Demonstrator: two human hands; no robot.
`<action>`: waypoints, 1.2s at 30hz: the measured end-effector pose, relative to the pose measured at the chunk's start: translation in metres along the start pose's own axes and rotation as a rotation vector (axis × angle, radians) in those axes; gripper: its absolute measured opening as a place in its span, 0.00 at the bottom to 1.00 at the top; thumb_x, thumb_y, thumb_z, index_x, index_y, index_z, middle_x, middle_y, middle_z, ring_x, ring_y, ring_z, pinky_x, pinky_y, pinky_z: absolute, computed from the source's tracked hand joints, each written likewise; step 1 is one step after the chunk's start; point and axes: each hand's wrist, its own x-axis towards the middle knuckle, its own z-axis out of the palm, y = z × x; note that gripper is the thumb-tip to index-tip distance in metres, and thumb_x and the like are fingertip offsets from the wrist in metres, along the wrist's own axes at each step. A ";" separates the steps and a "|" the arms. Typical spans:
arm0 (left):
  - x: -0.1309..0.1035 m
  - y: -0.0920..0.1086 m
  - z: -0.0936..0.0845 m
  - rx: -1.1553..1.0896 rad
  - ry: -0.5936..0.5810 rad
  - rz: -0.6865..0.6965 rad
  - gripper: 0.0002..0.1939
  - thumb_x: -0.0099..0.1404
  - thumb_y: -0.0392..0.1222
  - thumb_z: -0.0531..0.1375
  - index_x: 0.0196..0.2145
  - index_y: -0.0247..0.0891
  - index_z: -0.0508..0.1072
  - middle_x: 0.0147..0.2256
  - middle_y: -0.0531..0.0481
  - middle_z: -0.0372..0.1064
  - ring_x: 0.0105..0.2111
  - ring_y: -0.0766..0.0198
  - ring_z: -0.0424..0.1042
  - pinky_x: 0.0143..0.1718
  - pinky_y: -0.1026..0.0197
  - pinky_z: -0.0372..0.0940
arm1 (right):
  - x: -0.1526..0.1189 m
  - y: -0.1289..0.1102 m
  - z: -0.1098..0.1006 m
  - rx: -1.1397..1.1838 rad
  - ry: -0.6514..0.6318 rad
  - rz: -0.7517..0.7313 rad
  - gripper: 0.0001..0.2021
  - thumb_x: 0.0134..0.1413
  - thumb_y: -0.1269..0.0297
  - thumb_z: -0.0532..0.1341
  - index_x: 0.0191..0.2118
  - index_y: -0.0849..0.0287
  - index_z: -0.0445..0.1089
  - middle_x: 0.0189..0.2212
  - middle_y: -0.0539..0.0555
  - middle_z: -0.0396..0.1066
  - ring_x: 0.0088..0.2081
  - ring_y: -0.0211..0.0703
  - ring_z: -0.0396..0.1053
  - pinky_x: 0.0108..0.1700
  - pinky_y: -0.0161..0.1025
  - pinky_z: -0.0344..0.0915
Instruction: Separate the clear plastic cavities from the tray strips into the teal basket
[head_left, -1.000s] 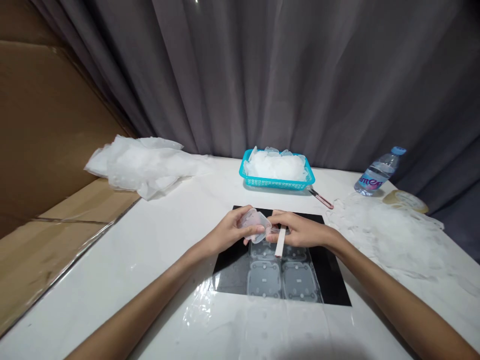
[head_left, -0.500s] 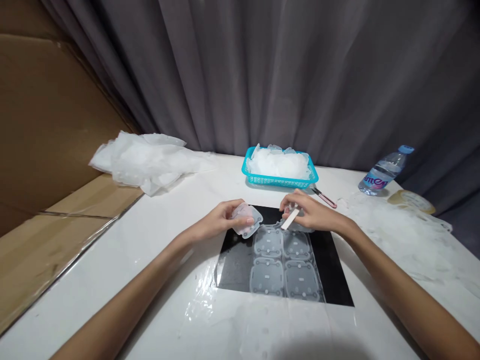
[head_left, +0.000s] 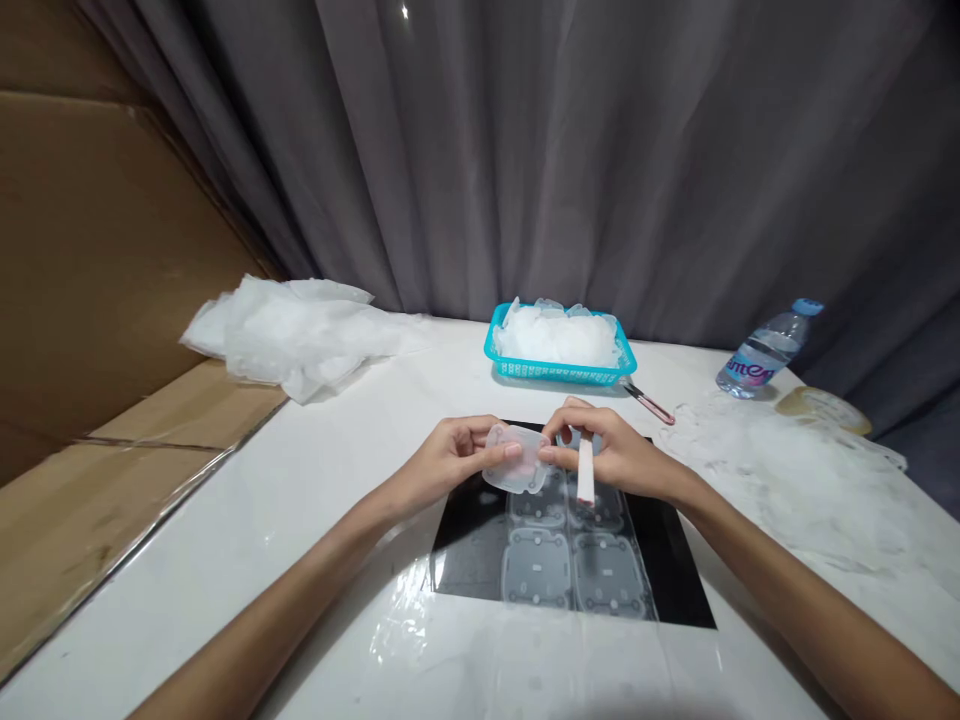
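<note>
My left hand (head_left: 469, 452) pinches a small translucent plastic piece (head_left: 517, 475), roughly square with rounded corners, thumb on top. My right hand (head_left: 600, 450) holds a flat white stick (head_left: 586, 475) that points down toward me, while its thumb and fingertips meet the right edge of the same piece. Under both hands lies a translucent sheet of similar square shapes (head_left: 535, 568), over a black mat (head_left: 675, 570). My right hand hides part of the sheet's upper rows.
A blue basket (head_left: 559, 375) full of white translucent pieces stands at the back. Pink-handled snips (head_left: 651, 405) lie beside it. At right are a water bottle (head_left: 769, 350), a tape roll (head_left: 823, 410) and a film heap (head_left: 810, 480). Crumpled plastic (head_left: 300, 335) and cardboard (head_left: 150, 440) occupy the left.
My hands have come together over the mat. The plastic piece moved right and turned, and my right fingers now touch its edge. The white stick swung to point more straight down.
</note>
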 end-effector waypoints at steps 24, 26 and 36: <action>-0.005 0.005 0.012 -0.161 0.040 0.054 0.13 0.68 0.47 0.68 0.40 0.34 0.84 0.34 0.49 0.80 0.33 0.65 0.78 0.37 0.68 0.72 | -0.001 0.002 -0.013 0.080 0.042 0.033 0.07 0.59 0.61 0.68 0.36 0.58 0.79 0.30 0.51 0.73 0.34 0.40 0.65 0.40 0.38 0.62; -0.005 0.003 0.012 -0.159 0.036 0.040 0.13 0.66 0.46 0.69 0.43 0.34 0.84 0.36 0.47 0.82 0.36 0.63 0.80 0.40 0.66 0.74 | -0.001 0.003 -0.014 0.091 0.049 0.045 0.06 0.59 0.61 0.68 0.35 0.59 0.78 0.31 0.51 0.73 0.33 0.39 0.65 0.39 0.38 0.62; -0.006 0.002 0.011 -0.226 0.015 -0.017 0.17 0.65 0.47 0.71 0.48 0.34 0.83 0.40 0.43 0.83 0.41 0.57 0.82 0.45 0.60 0.76 | 0.001 0.010 -0.017 0.171 0.033 0.074 0.07 0.59 0.61 0.66 0.34 0.59 0.77 0.32 0.50 0.75 0.33 0.39 0.68 0.39 0.38 0.63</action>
